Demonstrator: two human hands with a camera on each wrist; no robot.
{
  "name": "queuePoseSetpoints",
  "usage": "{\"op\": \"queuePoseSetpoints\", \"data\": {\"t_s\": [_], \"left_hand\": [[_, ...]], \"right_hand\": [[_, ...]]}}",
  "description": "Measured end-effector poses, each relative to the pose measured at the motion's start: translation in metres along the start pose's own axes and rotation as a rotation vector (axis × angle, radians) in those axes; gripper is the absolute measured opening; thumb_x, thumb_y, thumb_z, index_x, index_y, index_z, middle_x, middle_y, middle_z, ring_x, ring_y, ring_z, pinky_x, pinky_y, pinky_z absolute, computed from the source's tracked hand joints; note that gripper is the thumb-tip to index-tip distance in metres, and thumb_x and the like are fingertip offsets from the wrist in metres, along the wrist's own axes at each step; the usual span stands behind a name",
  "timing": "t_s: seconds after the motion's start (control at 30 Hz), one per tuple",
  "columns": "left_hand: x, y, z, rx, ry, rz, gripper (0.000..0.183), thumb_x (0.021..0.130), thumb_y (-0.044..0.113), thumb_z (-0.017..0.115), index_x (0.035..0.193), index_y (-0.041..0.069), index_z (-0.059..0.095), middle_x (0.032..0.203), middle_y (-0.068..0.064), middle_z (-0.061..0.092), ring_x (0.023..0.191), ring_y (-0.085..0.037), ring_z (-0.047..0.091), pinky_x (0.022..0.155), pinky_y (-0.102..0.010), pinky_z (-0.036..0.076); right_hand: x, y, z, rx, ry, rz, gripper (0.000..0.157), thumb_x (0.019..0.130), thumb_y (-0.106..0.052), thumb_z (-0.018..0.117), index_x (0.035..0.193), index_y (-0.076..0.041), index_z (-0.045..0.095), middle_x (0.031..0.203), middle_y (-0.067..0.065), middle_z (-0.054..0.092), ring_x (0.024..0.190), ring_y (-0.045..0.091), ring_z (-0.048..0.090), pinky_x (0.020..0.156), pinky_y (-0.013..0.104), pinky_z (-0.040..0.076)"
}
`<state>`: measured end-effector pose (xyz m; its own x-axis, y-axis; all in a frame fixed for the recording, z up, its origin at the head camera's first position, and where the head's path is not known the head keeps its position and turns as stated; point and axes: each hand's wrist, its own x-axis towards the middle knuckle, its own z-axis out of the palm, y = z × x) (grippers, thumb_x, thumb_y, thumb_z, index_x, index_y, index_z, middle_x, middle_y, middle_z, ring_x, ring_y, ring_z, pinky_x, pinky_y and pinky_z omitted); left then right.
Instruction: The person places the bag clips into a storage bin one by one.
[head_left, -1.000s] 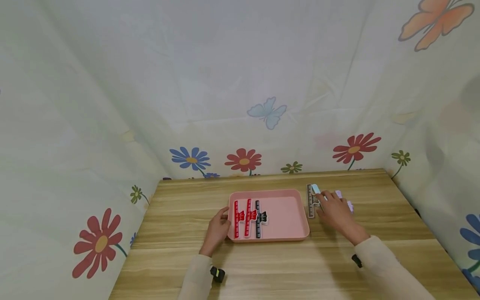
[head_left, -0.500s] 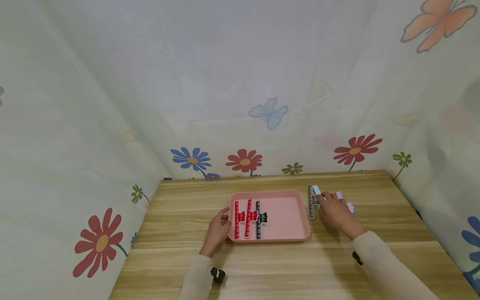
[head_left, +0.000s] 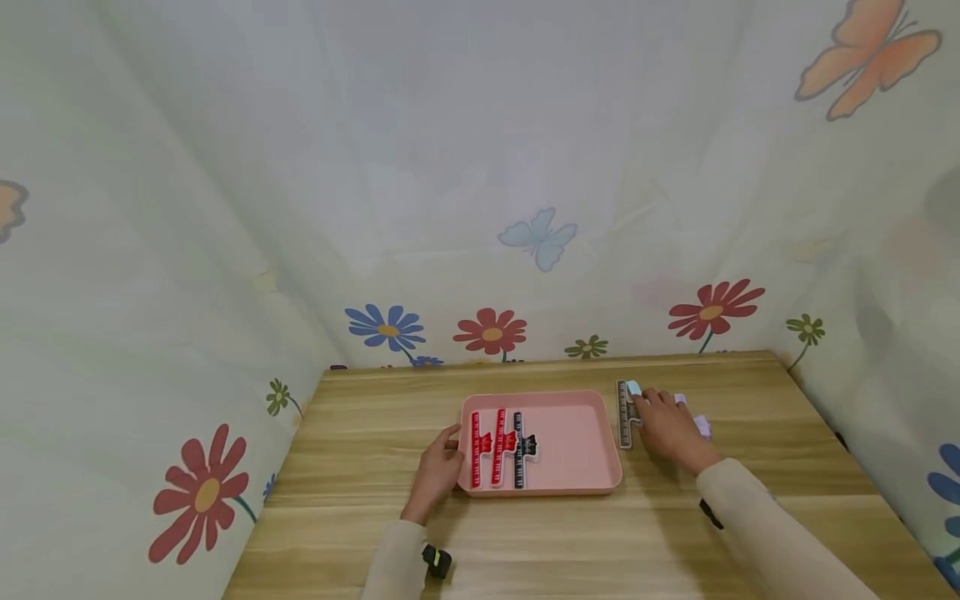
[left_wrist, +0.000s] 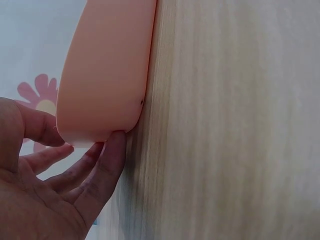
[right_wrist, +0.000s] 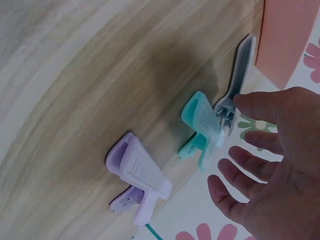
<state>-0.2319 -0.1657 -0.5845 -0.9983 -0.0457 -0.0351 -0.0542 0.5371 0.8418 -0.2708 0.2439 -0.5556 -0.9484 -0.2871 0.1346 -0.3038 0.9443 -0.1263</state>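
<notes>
My left hand point(head_left: 437, 471) rests at the left end of the pink tray point(head_left: 573, 442), its fingertips touching the outer wall and the thumb at the rim in the left wrist view. Inside the tray lie two red long-bar clips point(head_left: 476, 450) and a black long-bar clip point(head_left: 518, 450), side by side. Right of the tray, my right hand point(head_left: 667, 427) hovers with fingers spread and relaxed, holding nothing. Its thumb tip overlaps the grey long-bar clip point(right_wrist: 242, 67) in the right wrist view. A teal clip point(right_wrist: 202, 117) stands just beyond the fingertips, and a lilac clip point(right_wrist: 140, 170) is farther off.
The wood-grain table point(head_left: 375, 400) meets a pale cloth backdrop point(head_left: 420, 167) printed with flowers and butterflies at the back and both sides. The tray's right half shows its bare pink floor. A black wrist device point(head_left: 437, 560) sits under the left sleeve.
The head view has tilted up a little, so everything sits lower. My right hand has shifted slightly and covers more of the teal clip. The left hand stays at the tray.
</notes>
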Motion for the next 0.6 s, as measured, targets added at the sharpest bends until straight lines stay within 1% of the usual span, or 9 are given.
{"op": "queuePoseSetpoints", "data": {"t_s": [0.1, 0.27, 0.43, 0.5, 0.6], "left_hand": [[0.000, -0.001, 0.000, 0.002, 0.003, 0.012, 0.052, 0.094, 0.005, 0.055, 0.146, 0.005, 0.053, 0.121, -0.027, 0.068, 0.103, -0.032, 0.070, 0.079, -0.040, 0.057], [0.002, -0.005, 0.002, 0.012, 0.004, 0.012, 0.051, 0.095, 0.006, 0.055, 0.146, 0.006, 0.053, 0.122, -0.025, 0.068, 0.102, -0.030, 0.070, 0.079, -0.040, 0.058], [0.002, -0.006, 0.002, 0.000, 0.003, 0.012, 0.051, 0.096, 0.007, 0.055, 0.147, 0.005, 0.053, 0.123, -0.026, 0.068, 0.101, -0.030, 0.069, 0.078, -0.040, 0.058], [0.002, -0.006, 0.002, -0.009, 0.003, 0.008, 0.051, 0.096, 0.007, 0.055, 0.147, 0.006, 0.053, 0.123, -0.026, 0.068, 0.100, -0.030, 0.069, 0.078, -0.039, 0.058], [0.002, -0.005, 0.002, -0.016, 0.004, 0.006, 0.051, 0.096, 0.007, 0.054, 0.147, 0.006, 0.052, 0.122, -0.026, 0.068, 0.100, -0.030, 0.070, 0.077, -0.038, 0.057]], "right_hand": [[0.003, 0.001, 0.002, -0.007, -0.014, 0.004, 0.049, 0.088, -0.010, 0.070, 0.134, 0.005, 0.058, 0.129, 0.028, 0.059, 0.118, 0.048, 0.057, 0.090, 0.066, 0.050], [0.008, 0.002, 0.008, -0.010, -0.048, 0.009, 0.047, 0.090, -0.010, 0.067, 0.133, 0.007, 0.058, 0.128, 0.029, 0.059, 0.118, 0.048, 0.057, 0.087, 0.063, 0.052], [0.009, 0.001, 0.009, -0.012, -0.029, -0.008, 0.041, 0.092, -0.007, 0.066, 0.129, 0.009, 0.059, 0.123, 0.030, 0.060, 0.113, 0.046, 0.059, 0.086, 0.059, 0.054], [0.010, 0.001, 0.008, -0.008, -0.023, -0.013, 0.041, 0.092, -0.006, 0.066, 0.128, 0.010, 0.059, 0.122, 0.031, 0.060, 0.113, 0.047, 0.059, 0.088, 0.059, 0.054], [0.011, 0.001, 0.008, -0.002, -0.038, -0.005, 0.042, 0.091, -0.007, 0.066, 0.129, 0.010, 0.058, 0.124, 0.031, 0.059, 0.115, 0.047, 0.058, 0.089, 0.060, 0.053]]}}
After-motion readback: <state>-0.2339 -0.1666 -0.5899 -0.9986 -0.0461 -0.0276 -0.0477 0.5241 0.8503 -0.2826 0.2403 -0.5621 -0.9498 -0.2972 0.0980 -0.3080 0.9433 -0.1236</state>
